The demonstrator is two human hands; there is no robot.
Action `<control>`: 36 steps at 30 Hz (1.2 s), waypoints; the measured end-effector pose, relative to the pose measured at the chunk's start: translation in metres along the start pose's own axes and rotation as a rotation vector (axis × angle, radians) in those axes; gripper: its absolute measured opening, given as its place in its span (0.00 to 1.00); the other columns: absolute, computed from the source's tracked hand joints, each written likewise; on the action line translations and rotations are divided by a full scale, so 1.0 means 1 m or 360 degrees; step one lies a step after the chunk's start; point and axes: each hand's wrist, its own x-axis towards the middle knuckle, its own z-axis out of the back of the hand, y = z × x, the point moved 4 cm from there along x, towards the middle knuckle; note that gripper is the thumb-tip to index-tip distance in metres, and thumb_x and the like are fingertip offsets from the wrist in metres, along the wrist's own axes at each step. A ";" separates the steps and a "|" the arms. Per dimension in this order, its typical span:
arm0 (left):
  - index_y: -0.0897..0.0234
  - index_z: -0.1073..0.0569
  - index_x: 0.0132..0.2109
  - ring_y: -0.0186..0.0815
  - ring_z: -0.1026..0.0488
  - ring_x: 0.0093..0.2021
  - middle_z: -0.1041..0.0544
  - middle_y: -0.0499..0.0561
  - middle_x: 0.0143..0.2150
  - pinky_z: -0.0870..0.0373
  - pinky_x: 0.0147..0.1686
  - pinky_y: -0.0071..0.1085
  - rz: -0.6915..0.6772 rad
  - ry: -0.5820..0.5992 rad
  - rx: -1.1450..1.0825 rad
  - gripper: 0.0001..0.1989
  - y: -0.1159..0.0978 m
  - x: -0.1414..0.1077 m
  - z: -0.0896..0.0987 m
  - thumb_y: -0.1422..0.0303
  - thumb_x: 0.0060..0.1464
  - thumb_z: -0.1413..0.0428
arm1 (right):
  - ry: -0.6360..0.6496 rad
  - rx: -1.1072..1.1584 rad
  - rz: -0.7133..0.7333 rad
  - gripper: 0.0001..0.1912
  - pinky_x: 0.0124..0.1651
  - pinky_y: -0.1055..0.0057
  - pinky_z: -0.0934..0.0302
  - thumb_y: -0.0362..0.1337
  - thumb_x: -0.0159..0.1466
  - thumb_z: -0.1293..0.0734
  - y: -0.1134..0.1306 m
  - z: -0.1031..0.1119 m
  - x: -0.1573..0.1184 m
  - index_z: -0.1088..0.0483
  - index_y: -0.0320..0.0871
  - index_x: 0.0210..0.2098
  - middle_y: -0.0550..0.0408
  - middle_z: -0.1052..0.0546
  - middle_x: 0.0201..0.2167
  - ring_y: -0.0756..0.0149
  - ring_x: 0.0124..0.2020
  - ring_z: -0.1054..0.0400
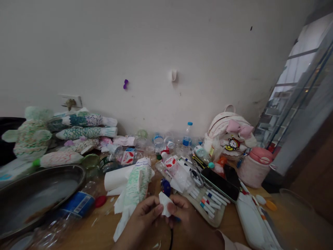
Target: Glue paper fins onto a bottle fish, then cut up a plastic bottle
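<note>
My left hand (147, 217) and my right hand (184, 211) meet at the front of the table. Between them they pinch a small piece of white paper (165, 204), thumbs pressed on its two sides. Just left of my hands lies a paper-wrapped fish (137, 182) with green scale marks. A roll of white paper towel (118, 178) lies beside it. Behind the paper piece is a dark blue object (165, 186) whose kind I cannot make out. Several markers (208, 201) rest in an open case at the right.
A large dark pan (82, 173) and a fallen plastic bottle (79, 203) take up the left. Scissors (197, 177), a phone (220, 184), a pink flask (256, 170) and a small backpack (218, 125) crowd the right. Clear bottles (187, 137) and more decorated fish (88, 132) line the wall.
</note>
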 end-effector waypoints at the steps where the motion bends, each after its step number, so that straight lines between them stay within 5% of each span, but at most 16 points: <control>1: 0.64 0.30 0.23 0.32 0.33 0.24 0.27 0.48 0.21 0.43 0.25 0.26 -0.0007 0.0040 -0.0031 0.19 0.002 0.001 0.000 0.52 0.44 0.39 | 0.0033 0.0045 -0.0016 0.26 0.24 0.76 0.49 0.59 0.51 0.32 -0.001 -0.001 0.001 0.31 0.39 0.28 0.59 0.33 0.19 0.74 0.20 0.42; 7: 0.61 0.26 0.36 0.35 0.27 0.23 0.26 0.45 0.26 0.33 0.28 0.31 -0.0037 0.0015 -0.0231 0.17 0.000 -0.002 -0.003 0.57 0.40 0.34 | 0.0189 0.0115 -0.0081 0.23 0.25 0.75 0.48 0.56 0.53 0.32 -0.002 -0.005 -0.001 0.32 0.41 0.23 0.61 0.34 0.17 0.74 0.19 0.42; 12: 0.64 0.26 0.26 0.36 0.26 0.22 0.29 0.46 0.26 0.31 0.26 0.32 -0.0130 0.0118 -0.0234 0.15 -0.007 -0.004 -0.008 0.57 0.41 0.35 | 0.0244 0.0036 -0.0097 0.21 0.26 0.74 0.49 0.54 0.55 0.33 0.001 -0.010 -0.006 0.32 0.42 0.21 0.60 0.35 0.17 0.73 0.20 0.43; 17: 0.63 0.29 0.25 0.34 0.30 0.21 0.27 0.46 0.19 0.32 0.29 0.32 -0.0048 -0.0007 -0.0190 0.15 -0.002 -0.004 -0.004 0.56 0.46 0.38 | -0.0090 -0.0280 -0.0150 0.19 0.33 0.69 0.42 0.55 0.58 0.38 -0.003 -0.003 -0.008 0.29 0.46 0.27 0.56 0.30 0.23 0.65 0.26 0.36; 22: 0.63 0.31 0.24 0.27 0.39 0.20 0.34 0.41 0.18 0.42 0.22 0.23 -0.0058 -0.0430 -0.0088 0.19 -0.004 -0.007 0.006 0.53 0.39 0.35 | -0.0482 -0.0507 -0.0131 0.19 0.44 0.67 0.41 0.55 0.59 0.40 -0.004 0.007 -0.010 0.30 0.46 0.35 0.51 0.28 0.36 0.59 0.40 0.35; 31: 0.63 0.30 0.26 0.30 0.39 0.23 0.33 0.42 0.21 0.43 0.22 0.24 -0.0031 -0.0447 -0.0004 0.21 -0.004 -0.006 0.001 0.50 0.37 0.35 | -0.0232 -0.0365 -0.0010 0.19 0.25 0.73 0.52 0.52 0.55 0.37 0.003 0.000 -0.002 0.39 0.44 0.20 0.63 0.41 0.17 0.72 0.21 0.47; 36: 0.65 0.27 0.25 0.31 0.36 0.24 0.29 0.45 0.21 0.40 0.27 0.25 -0.0038 -0.0373 -0.0042 0.17 -0.001 -0.004 0.002 0.55 0.40 0.35 | -0.0400 -0.0404 -0.0029 0.15 0.33 0.71 0.42 0.50 0.56 0.36 0.000 0.011 -0.009 0.33 0.45 0.26 0.56 0.31 0.27 0.66 0.29 0.37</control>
